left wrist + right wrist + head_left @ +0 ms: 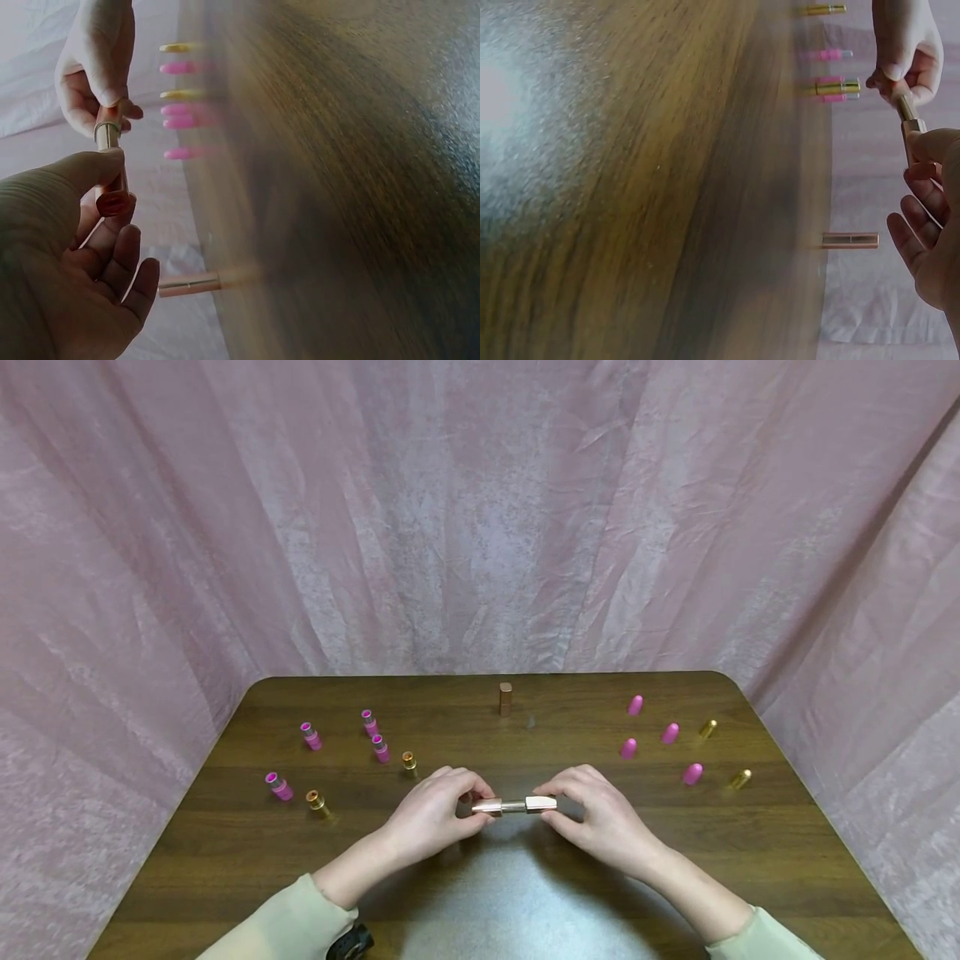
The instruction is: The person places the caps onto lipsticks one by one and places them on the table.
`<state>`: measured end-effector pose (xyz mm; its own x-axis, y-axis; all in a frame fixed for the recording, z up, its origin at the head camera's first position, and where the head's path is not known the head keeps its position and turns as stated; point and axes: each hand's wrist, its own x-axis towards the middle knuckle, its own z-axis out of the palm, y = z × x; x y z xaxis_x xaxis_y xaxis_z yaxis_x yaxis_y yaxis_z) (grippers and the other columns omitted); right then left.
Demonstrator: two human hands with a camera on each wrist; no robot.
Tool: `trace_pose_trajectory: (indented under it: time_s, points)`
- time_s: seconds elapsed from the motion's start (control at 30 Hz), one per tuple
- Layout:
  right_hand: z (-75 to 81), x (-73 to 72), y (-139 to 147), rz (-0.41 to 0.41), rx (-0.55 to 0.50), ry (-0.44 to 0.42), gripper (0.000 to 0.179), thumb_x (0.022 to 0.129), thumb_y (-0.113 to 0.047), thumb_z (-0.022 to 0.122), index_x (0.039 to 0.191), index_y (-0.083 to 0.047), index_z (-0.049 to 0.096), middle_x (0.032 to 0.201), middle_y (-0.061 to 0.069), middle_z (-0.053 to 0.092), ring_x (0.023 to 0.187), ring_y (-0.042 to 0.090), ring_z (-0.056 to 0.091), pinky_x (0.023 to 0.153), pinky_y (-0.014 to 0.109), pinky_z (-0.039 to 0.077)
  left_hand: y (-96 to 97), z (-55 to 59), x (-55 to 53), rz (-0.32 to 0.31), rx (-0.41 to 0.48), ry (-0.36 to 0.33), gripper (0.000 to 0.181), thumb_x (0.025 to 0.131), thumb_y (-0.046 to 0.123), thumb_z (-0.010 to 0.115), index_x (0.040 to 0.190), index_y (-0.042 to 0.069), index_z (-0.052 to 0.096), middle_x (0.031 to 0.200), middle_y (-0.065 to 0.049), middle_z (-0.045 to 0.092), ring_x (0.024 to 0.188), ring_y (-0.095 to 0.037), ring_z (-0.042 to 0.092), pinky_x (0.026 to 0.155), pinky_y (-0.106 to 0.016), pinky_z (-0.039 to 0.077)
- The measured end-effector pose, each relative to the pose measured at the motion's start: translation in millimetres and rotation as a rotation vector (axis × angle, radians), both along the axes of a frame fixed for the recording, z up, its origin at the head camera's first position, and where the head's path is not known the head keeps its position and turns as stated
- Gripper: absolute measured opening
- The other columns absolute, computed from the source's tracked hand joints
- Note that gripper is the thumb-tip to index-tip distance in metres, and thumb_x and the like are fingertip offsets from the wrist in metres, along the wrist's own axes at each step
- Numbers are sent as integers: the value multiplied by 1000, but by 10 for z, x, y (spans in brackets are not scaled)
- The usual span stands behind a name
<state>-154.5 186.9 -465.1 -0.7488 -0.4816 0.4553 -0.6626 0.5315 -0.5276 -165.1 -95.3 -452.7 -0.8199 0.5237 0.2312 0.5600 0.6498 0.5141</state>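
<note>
1. Gripping one rose-gold lipstick tube (513, 807) from both ends, lifted off the worktop (600, 927), lying roughly along the 9-to-3 line.
2. Left hand (431, 814): thumb and fingers pinched on the 9 o'clock end.
3. Right hand (603, 818): thumb and fingers pinched on the 3 o'clock end.
4. Metallic collar (513, 807) exposed between the two rose-gold sections; can't tell how far it sits inside the right-hand one.
5. Clock below is centered on the held tube, 12 = far side. Second rose-gold tube (506, 700) upright at 12, near the far edge.
6. 9 to 10: four pink-and-silver tubes (311, 736), uncapped, magenta at top; two gold tubes (408, 764) nearer the left hand.
7. 2 to 3: four bullet-shaped pink caps (670, 733), two gold caps (708, 728) farther out.
8. Pink curtain (480, 527) past the far edge. Pale green sleeves (288, 918) on both arms. Glare patch on the worktop at 6.
</note>
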Motion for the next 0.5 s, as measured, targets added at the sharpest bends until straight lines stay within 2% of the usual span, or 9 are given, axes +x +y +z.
trace_pose_trajectory:
  time_s: [0.27, 0.5]
  points:
    - [-12, -18, -78, 14, 20, 19, 33, 82, -17, 88, 111, -27, 75, 107, -20, 68, 107, 7, 58, 89, 35, 50, 53, 26, 9, 0, 8, -4, 20, 85, 32, 85, 98, 32, 70, 92, 24, 62, 87, -5, 54, 74, -25, 47]
    - [8, -13, -130, 15, 36, -26, 29, 86, -24, 85, 112, -28, 75, 107, -22, 67, 108, 6, 57, 88, 36, 51, 95, 28, 17, -13, 5, 3, 20, 86, 29, 85, 99, 29, 70, 95, 21, 63, 88, -6, 54, 76, -25, 47]
